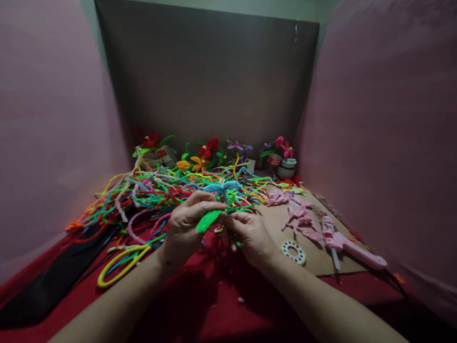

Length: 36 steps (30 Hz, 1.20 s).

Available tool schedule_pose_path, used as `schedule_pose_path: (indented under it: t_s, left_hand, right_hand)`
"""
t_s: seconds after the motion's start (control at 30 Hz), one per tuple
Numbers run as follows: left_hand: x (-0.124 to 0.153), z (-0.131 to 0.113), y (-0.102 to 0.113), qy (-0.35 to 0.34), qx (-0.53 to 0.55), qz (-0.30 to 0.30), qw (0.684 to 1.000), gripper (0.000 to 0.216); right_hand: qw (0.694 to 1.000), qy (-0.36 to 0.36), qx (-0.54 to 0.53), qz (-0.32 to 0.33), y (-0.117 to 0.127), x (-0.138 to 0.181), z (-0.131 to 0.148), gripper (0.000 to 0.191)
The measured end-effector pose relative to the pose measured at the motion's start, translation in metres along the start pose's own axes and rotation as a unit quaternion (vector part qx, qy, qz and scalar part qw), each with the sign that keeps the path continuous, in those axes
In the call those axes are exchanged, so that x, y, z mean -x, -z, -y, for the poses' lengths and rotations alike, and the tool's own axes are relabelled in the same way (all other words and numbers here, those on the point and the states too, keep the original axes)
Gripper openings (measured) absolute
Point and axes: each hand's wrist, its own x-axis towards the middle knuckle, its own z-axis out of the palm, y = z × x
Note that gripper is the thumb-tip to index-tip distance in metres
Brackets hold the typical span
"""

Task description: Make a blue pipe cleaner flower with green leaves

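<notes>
Between my hands is a pipe-cleaner flower [224,187] with light blue petals and a pale centre. A bright green fuzzy leaf [209,220] sticks out below it toward the lower left. My left hand [189,216] is closed, thumb and fingers pinching the flower near the leaf. Close beside it, my right hand [250,234] is closed too, its fingertips pinching the flower's stem just under the petals. The lower part of the stem is hidden by my fingers.
Many coloured pipe cleaners [164,183] are heaped behind my hands. Finished flowers [200,162] stand at the back. On the right, cardboard [271,224] bears pink petal pieces [302,219], a white perforated disc [293,251] and a pink glue gun [357,250]. Yellow-handled scissors [123,267] lie left.
</notes>
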Motion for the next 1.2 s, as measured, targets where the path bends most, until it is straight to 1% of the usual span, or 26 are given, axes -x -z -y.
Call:
schedule_pose_path:
  t_s: [0.17,0.23,0.33,0.43,0.5,0.57,0.6,0.67,0.73,0.8,0.9,1.03,1.2]
  left_hand:
    - [-0.001,-0.007,0.006,-0.052,-0.057,0.013,0.997,0.026]
    - [-0.001,-0.007,0.007,-0.097,-0.108,0.013,0.989,0.025]
    - [0.001,-0.005,0.006,-0.172,-0.175,0.015,0.969,0.027]
    - [0.001,-0.009,0.007,-0.211,-0.189,0.019,0.959,0.029]
    - [0.001,-0.018,0.008,-0.227,-0.178,0.035,0.957,0.029]
    - [0.002,-0.029,0.007,-0.246,-0.172,0.059,0.952,0.026]
    - [0.004,-0.033,0.006,-0.262,-0.173,0.075,0.946,0.025]
    - [0.008,-0.038,0.001,-0.297,-0.172,0.104,0.934,0.024]
    - [0.015,-0.035,-0.006,-0.292,-0.148,0.133,0.935,0.022]
    - [0.02,-0.025,-0.013,-0.27,-0.136,0.146,0.942,0.018]
    - [0.026,-0.01,-0.02,-0.232,-0.142,0.168,0.947,0.011]
    - [0.029,0.003,-0.023,-0.206,-0.164,0.18,0.948,0.012]
    - [0.034,0.01,-0.028,-0.202,-0.195,0.199,0.939,0.016]
  right_hand:
    - [1.0,0.001,0.0,-0.01,0.002,0.0,-0.001,0.027]
    - [1.0,-0.004,-0.005,-0.014,0.001,0.001,0.0,0.029]
    - [1.0,-0.01,-0.014,-0.01,-0.002,0.001,0.001,0.031]
    - [1.0,-0.006,-0.015,-0.013,0.0,-0.001,-0.002,0.031]
    - [0.999,0.003,-0.019,-0.027,0.004,-0.003,-0.006,0.03]
    - [0.998,0.014,-0.031,-0.062,0.01,-0.007,-0.009,0.027]
    - [0.996,0.016,-0.034,-0.083,0.013,-0.009,-0.01,0.026]
    - [0.994,0.01,-0.023,-0.105,0.02,-0.011,-0.007,0.024]
    - [0.994,0.018,0.002,-0.11,0.026,-0.013,-0.001,0.025]
    - [0.991,0.044,0.047,-0.116,0.033,-0.015,0.008,0.027]
    - [0.974,0.068,0.143,-0.162,0.047,-0.018,0.021,0.027]
    - [0.953,0.077,0.217,-0.196,0.078,-0.025,0.04,0.02]
    - [0.905,0.069,0.331,-0.259,0.123,-0.033,0.065,0.014]
